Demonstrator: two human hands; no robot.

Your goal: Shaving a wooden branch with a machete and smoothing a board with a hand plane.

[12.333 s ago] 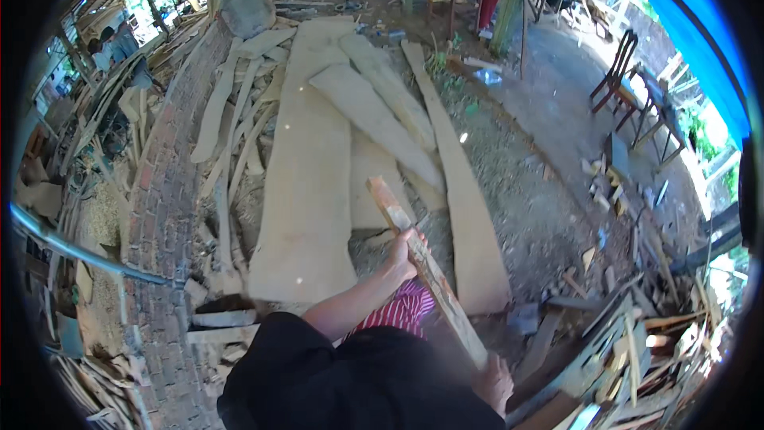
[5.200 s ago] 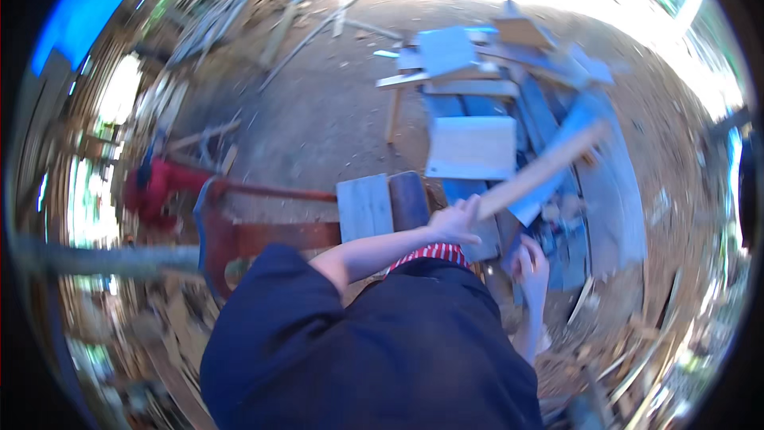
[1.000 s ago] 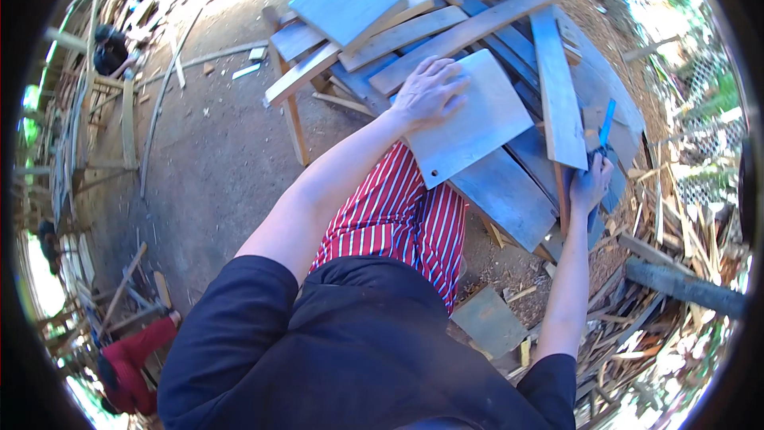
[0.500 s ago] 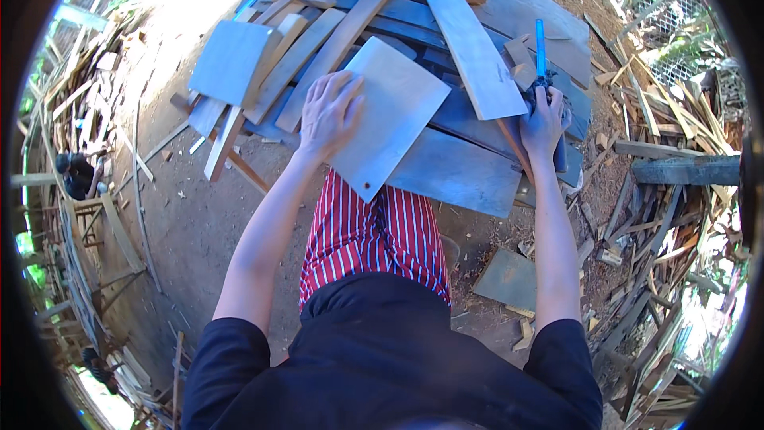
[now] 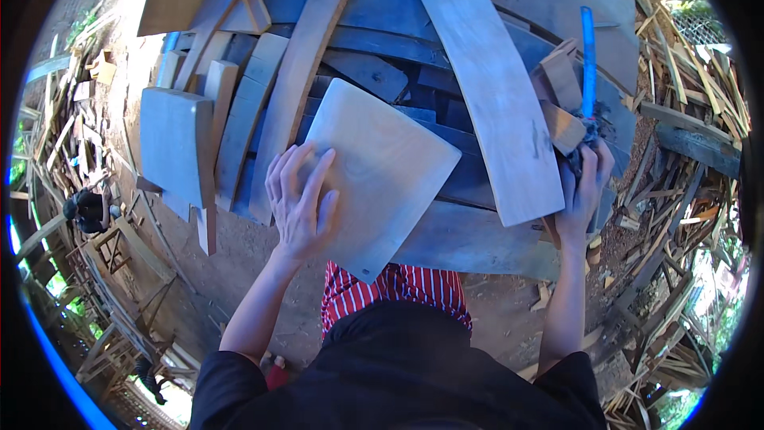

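My left hand (image 5: 298,203) lies on the left part of a pale square board (image 5: 386,167) with a small hole at its lower corner, fingers spread. The board rests at the near edge of a pile of planks. My right hand (image 5: 585,183) is closed round a dark object (image 5: 574,161) at the pile's right, with an upright blue bar (image 5: 587,64) just above it; I cannot make out the dark object's shape. A long pale plank (image 5: 485,87) lies just left of that hand. A thicker square board (image 5: 171,143) sits at the pile's left.
Heaps of scrap wood (image 5: 688,199) line the right side, with a grey beam (image 5: 692,147) jutting in. More scrap (image 5: 72,119) lies on the left, where a person (image 5: 89,211) in dark clothing crouches. The dirt floor (image 5: 239,279) shows below the pile.
My view has moved further over the pile, which fills more of the picture. My left hand has slid toward the square board's left edge. My right hand stays on the dark object.
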